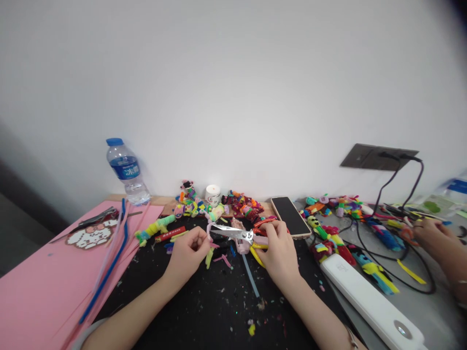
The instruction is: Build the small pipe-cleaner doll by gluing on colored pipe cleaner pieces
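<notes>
My left hand pinches a thin pink pipe cleaner over the black mat. My right hand grips a pair of scissors by its red and yellow handles. The silver blades point left and meet the pink pipe cleaner just beyond my left fingertips. Small cut scraps of pipe cleaner lie on the mat under both hands.
A water bottle stands at the back left, beside pink card sheets with blue pipe cleaners. Pipe-cleaner figures line the wall. A phone, a white power bank and cables lie right. Another person's hand works far right.
</notes>
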### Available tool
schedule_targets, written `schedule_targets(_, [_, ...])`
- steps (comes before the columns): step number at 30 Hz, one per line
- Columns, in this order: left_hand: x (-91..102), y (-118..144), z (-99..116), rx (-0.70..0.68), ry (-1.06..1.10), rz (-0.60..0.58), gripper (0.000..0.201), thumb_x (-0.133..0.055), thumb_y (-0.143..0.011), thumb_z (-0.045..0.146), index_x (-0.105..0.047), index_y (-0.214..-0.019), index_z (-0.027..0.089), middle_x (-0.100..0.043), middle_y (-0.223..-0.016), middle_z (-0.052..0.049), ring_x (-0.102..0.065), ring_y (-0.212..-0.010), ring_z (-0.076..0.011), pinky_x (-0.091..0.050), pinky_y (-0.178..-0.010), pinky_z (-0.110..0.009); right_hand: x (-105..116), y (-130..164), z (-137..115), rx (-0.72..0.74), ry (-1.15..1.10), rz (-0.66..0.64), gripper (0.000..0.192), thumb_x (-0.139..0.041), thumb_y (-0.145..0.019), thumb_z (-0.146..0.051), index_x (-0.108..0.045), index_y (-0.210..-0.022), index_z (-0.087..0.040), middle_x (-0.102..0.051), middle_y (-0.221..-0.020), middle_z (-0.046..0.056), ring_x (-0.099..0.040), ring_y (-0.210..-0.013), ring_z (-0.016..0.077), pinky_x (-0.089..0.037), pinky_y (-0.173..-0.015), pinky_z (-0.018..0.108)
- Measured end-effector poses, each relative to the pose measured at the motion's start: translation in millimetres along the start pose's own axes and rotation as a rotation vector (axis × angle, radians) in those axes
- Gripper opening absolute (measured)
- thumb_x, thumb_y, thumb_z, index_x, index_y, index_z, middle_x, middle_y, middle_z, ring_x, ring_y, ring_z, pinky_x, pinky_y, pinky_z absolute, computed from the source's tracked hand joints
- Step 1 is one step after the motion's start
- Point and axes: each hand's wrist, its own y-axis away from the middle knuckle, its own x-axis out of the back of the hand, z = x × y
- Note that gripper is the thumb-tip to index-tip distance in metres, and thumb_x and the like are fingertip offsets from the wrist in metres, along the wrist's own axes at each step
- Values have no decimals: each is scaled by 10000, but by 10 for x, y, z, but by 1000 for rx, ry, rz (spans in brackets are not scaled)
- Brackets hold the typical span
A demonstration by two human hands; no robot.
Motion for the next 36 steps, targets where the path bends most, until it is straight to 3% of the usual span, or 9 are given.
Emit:
schedule_targets(7, [-18,25,-35,-37,-4,-130,191,-487,-771,224,-405,-603,187,-338,-512,75,-322,-462,-80,-250,-475,-196,21,7,-4,20,44,-8,318,-592,-662,-72,-566,-955,-192,-502,-988,75,-528,-860,229,-408,-724,318])
schedule_targets(17, [-32,39,-12,-58,-68,-193,222,-491,-769,232,-377,-583,193,-361,-493,67,-340,-465,-89,-257,-487,-206,25,44,-34,97,-24,12,298,-544,-708,-54,-586,-971,-189,-560,-961,57,-529,-853,212,-373,-721,302])
schedule_targets(24, [-30,47,10,-141,-172,-216,232,-477,-746,205,-337,-562,196,-356,-485,69,-342,-458,-87,-248,-497,-211,18,25,-25,84,16,-25,146,-548,-727,-68,-545,-802,-193,-562,-843,46,-529,-804,210,-357,-683,295])
schedule_targets(36, [-19,65,17,-178,-213,-194,223,-478,-757,201,-360,-569,196,-370,-484,66,-364,-449,-87,-263,-492,-210,0,34,-33,99,66,-24,170,-595,-703,-82,-494,-757,-208,-552,-805,31,-525,-732,189,-361,-638,263])
